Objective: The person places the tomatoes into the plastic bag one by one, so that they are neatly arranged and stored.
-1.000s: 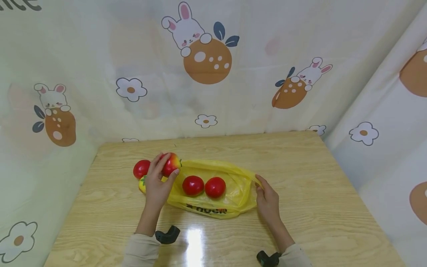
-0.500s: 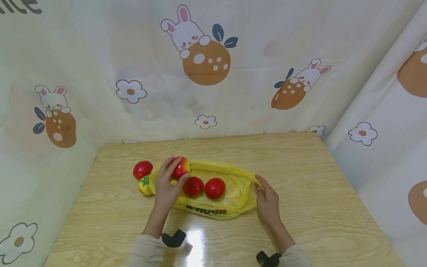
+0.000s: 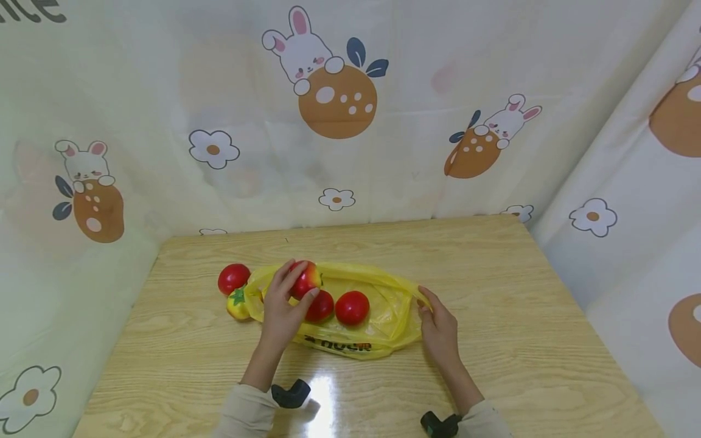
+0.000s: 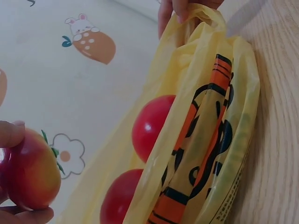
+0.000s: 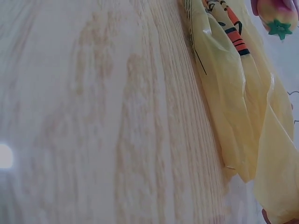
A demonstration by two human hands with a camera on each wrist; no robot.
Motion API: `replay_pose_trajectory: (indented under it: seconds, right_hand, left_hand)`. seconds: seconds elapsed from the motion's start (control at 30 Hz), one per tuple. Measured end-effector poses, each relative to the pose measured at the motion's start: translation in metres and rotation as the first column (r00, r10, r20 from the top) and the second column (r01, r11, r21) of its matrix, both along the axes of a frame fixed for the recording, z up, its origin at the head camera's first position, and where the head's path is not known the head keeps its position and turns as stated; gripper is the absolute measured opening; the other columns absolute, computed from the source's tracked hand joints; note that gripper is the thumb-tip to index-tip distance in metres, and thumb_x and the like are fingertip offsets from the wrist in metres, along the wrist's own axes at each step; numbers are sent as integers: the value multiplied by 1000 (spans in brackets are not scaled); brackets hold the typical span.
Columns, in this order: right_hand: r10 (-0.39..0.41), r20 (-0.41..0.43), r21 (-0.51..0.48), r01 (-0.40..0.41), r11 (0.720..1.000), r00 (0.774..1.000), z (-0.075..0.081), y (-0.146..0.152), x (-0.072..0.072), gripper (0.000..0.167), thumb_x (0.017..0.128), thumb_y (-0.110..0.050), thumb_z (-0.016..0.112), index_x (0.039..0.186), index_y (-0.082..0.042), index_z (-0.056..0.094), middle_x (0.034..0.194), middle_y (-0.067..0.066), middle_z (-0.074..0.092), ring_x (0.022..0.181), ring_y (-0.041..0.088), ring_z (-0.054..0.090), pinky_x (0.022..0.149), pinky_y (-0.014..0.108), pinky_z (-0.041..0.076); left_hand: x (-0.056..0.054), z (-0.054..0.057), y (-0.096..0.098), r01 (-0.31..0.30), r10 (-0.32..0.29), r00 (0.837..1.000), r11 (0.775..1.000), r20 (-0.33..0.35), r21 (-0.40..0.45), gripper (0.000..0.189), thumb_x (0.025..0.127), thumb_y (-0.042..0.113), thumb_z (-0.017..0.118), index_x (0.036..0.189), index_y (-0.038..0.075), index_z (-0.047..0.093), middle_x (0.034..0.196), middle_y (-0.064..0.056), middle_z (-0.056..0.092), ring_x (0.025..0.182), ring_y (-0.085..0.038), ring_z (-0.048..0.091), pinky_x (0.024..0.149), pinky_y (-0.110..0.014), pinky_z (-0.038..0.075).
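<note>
A yellow plastic bag with dark lettering lies spread on the table, its mouth facing up. Two glossy red round fruits sit inside it, one partly behind my left hand. That hand holds a red-and-yellow fruit with a green leafy top between thumb and fingers, over the left part of the bag. In the left wrist view this fruit is apart from the bag. At the bag's right end, my right hand grips the rim of the bag between thumb and fingers.
Left of the bag, another red fruit rests on the wooden table. Beside it is a yellow fruit with a green top, close to the bag's edge. A printed curtain hangs behind the table.
My left hand has carried the red-and-yellow fruit rightward and slightly nearer, from the bag's left end to over its left part. My right hand keeps its hold on the rim.
</note>
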State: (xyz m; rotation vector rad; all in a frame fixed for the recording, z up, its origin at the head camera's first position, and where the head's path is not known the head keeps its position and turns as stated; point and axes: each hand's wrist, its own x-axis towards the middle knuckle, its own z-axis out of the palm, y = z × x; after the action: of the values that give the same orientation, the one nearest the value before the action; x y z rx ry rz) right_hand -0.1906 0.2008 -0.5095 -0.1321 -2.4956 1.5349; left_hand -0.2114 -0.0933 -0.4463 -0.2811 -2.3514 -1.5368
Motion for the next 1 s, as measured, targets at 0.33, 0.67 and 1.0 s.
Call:
replay_pose_trajectory:
  seconds: [0.33,0.67,1.0]
  right_hand:
    - [-5,7,-4,5,1000,1000,-1,1,0,43,99,5,41,141,-2,49,141,23,52,122,35,59,99,48,49]
    - [8,5,-9,-8,1000,1000,-3,2,0,44,99,5,39,141,-3,48,144,22,49,124,35,57,100,48,48]
    - [-1,18,5,1,1000,1000,-4,2,2,45,99,5,39,142,-4,48,140,23,53,123,34,58,97,47,50]
  left_hand:
    - [1,-12,14,40,-47,998,986,-37,-161,49,84,11,77,131,10,62,142,-24,46,127,-46,49,97,-55,50]
    - [-6,-30,31,99,-166,982,862,-93,-497,46,88,19,74,132,16,60,147,-20,42,133,-41,41,100,-57,47]
    - [-13,-31,35,139,-227,973,728,-46,-671,62,90,31,72,146,24,46,155,-14,35,140,-40,35,116,-59,27]
